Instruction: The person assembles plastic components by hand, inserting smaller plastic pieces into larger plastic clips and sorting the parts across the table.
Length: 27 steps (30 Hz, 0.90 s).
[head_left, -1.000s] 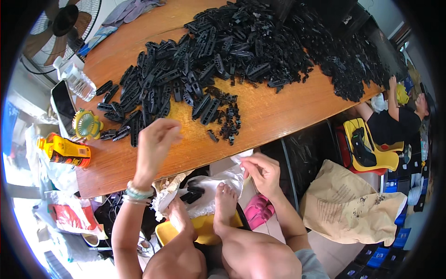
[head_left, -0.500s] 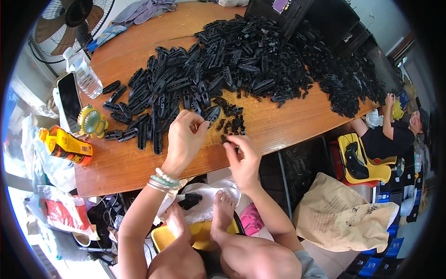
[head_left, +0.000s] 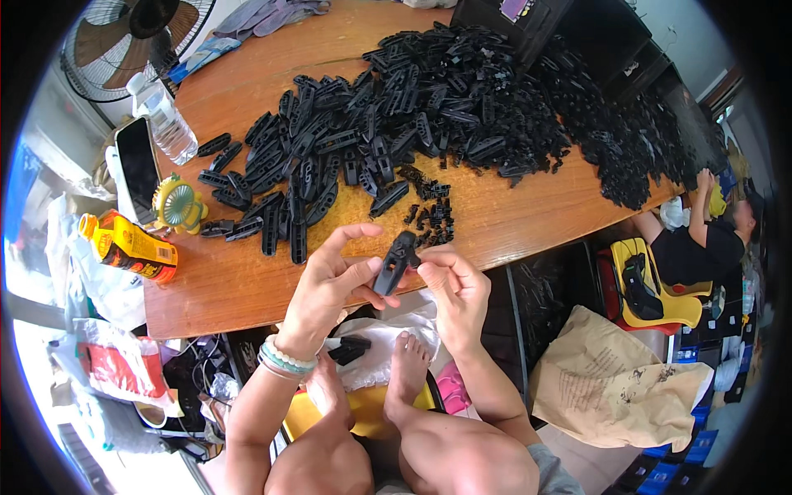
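Observation:
A long, narrow black plastic part (head_left: pixel 391 271) is gripped in my left hand (head_left: pixel 323 289), between thumb and fingers, over the table's near edge. My right hand (head_left: pixel 459 299) meets it from the right, thumb and forefinger pinched on a small black plastic piece (head_left: pixel 414 259) against the part's side. The fingertips partly hide where the two touch. Just beyond my hands lies a loose group of small black pieces (head_left: pixel 433 216). Farther off spreads a large heap of long black parts (head_left: pixel 330 136), running into smaller black pieces on the right.
On the wooden table (head_left: pixel 223 293), left, stand an orange-yellow bottle (head_left: pixel 136 247), a small yellow-green fan (head_left: pixel 180 205), a phone (head_left: pixel 138 169) and a clear bottle (head_left: pixel 169 128). A brown paper sack (head_left: pixel 615 379) and yellow chair (head_left: pixel 652 285) are right, near another person (head_left: pixel 701 252).
Both hands have drawn nearer from the table's small pieces and come together. A long black part has been lifted into my left hand. The view has shifted slightly.

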Motion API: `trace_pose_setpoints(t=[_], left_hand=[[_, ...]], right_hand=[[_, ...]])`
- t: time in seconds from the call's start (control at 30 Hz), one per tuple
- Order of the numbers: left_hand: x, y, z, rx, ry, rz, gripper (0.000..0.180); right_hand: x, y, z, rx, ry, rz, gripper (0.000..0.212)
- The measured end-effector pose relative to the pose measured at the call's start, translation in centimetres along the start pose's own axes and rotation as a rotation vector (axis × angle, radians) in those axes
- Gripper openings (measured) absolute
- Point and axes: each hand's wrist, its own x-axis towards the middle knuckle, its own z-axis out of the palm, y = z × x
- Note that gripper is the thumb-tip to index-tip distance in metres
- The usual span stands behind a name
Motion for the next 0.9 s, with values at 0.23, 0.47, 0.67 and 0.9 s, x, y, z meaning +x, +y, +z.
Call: trace_pose_setpoints(t=[0.23,0.47,0.67,0.9], left_hand=[[-0.6,-2.1,-0.1,0.332,0.062,0.324,0.038],[-1.5,-1.1,-0.3,0.378,0.055,0.175,0.033],[-1.8,-0.6,-0.4,0.247,0.034,0.093,0.030],[-2.2,-0.7,-0.5,0.229,0.053,0.101,0.030]], right_hand=[[-0.2,-0.4,0.7,-0.190,-0.034,-0.076,0.008],[1.5,-1.7,-0.7,-0.635,-0.131,-0.390,0.014],[1.7,-1.6,-0.9,-0.796,-0.200,-0.540,0.015],[1.5,-1.5,-1.3,-0.933,-0.270,-0.659,0.020]])
